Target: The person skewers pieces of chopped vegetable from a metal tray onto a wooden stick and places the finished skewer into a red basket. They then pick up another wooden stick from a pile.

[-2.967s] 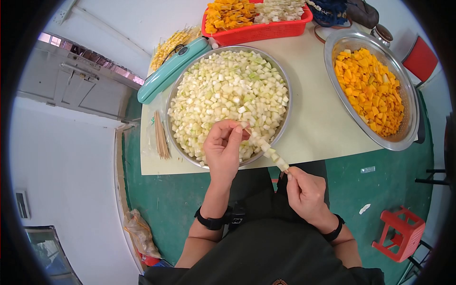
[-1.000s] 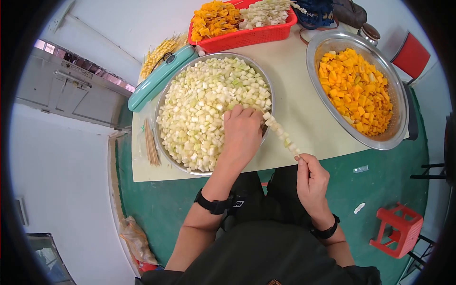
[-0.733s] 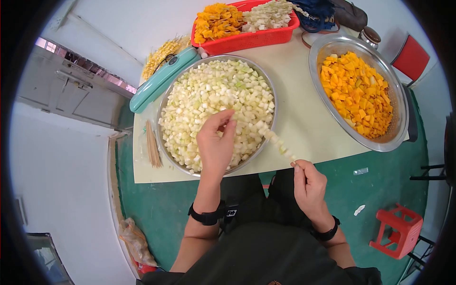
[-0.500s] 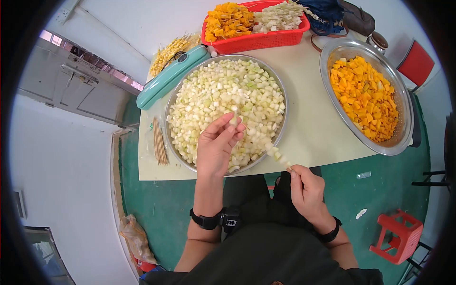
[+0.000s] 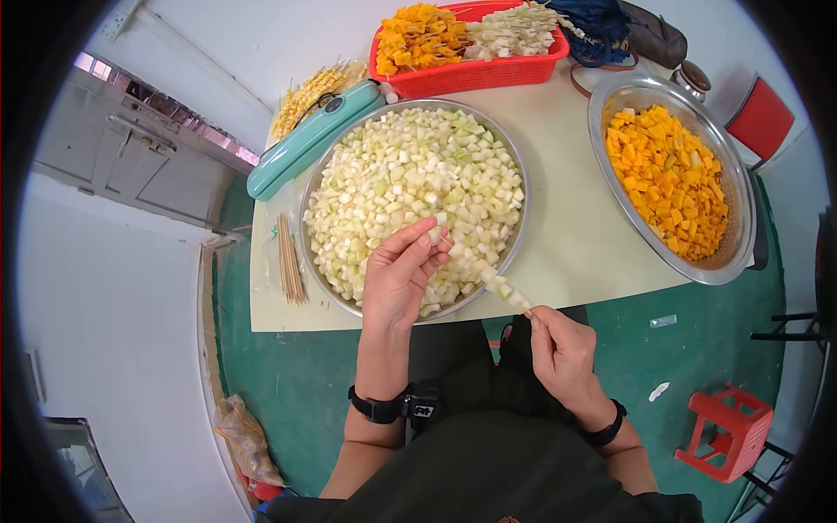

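Note:
My left hand [image 5: 399, 268] is over the near part of a wide metal bowl [image 5: 525, 199] heaped with pale green-white vegetable cubes [image 5: 410, 166]. Its thumb and fingers pinch a vegetable cube [image 5: 435, 234]. Beyond the bowl's near rim, my right hand [image 5: 565, 350] grips the lower end of a skewer [image 5: 506, 290] threaded with several similar cubes. The skewer slants up and left toward my left hand; its tip is hard to tell from the cubes behind. A bundle of bare wooden skewers [image 5: 290, 261] lies left of the bowl.
A steel colander [image 5: 598, 122] of orange cubes stands at the right. At the back are a red basket [image 5: 479, 77] of filled skewers, a teal sealer-like device [image 5: 314, 139] and yellow skewered pieces [image 5: 309, 98]. A red stool [image 5: 728, 431] stands on the green floor.
My left hand has shifted slightly down with the cube in its pinch. The right hand and its skewer have barely moved; the whole view has shifted slightly.

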Tool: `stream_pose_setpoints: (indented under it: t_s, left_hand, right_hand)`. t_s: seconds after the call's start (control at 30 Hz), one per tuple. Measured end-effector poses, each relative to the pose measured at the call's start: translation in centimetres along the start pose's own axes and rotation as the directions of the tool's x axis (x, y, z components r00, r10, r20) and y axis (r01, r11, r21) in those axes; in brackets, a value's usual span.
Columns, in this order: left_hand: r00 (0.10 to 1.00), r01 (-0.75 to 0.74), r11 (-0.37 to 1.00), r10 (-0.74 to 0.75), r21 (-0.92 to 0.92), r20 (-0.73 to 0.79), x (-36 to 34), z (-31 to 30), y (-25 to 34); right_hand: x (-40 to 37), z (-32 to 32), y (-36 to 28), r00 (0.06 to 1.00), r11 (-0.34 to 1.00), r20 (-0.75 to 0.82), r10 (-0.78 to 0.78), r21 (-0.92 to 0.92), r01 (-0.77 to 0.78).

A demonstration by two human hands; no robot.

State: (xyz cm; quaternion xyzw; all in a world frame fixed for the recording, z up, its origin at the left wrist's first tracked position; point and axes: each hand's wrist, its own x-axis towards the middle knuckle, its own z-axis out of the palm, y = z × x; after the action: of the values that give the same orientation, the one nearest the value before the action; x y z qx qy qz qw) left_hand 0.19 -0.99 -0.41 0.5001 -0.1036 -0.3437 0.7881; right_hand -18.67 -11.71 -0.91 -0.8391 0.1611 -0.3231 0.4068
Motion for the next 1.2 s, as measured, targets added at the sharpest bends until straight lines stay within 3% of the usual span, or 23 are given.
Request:
stream_pose_setpoints:
  t_s: [0.43,0.53,0.6,0.67,0.9,1.2]
  left_hand:
    - [1.000,-0.019,1.000,0.019,0.009,0.003,0.04,0.20,-0.09]
    - [0.999,-0.045,0.996,0.046,0.075,-0.001,-0.08,0.39,0.10]
    - [0.987,-0.161,0.953,0.158,0.256,0.032,-0.14,0.26,0.03]
    - [0.984,-0.176,0.945,0.172,0.276,0.040,-0.33,0.42,0.16]
    - [0.975,-0.217,0.905,0.222,0.365,0.031,-0.79,0.70,0.07]
    - [0.982,-0.189,0.902,0.177,0.387,0.066,-0.73,0.17,0.28]
  right_hand:
    - [-0.20,-0.20,0.22,0.999,0.999,-0.036,-0.029,-0.021,0.029]
    - [-0.25,-0.48,0.23,0.999,0.998,-0.025,-0.045,-0.045,0.044]
    - [-0.29,-0.45,0.19,0.998,0.997,-0.019,-0.057,-0.061,0.056]
    - [-0.32,-0.16,0.10,0.996,0.999,-0.077,-0.041,0.006,0.042]
    - [-0.32,-0.30,-0.08,0.997,0.999,-0.068,-0.049,-0.005,0.049]
    - [-0.34,-0.50,0.07,1.000,0.998,-0.003,-0.031,-0.048,0.031]
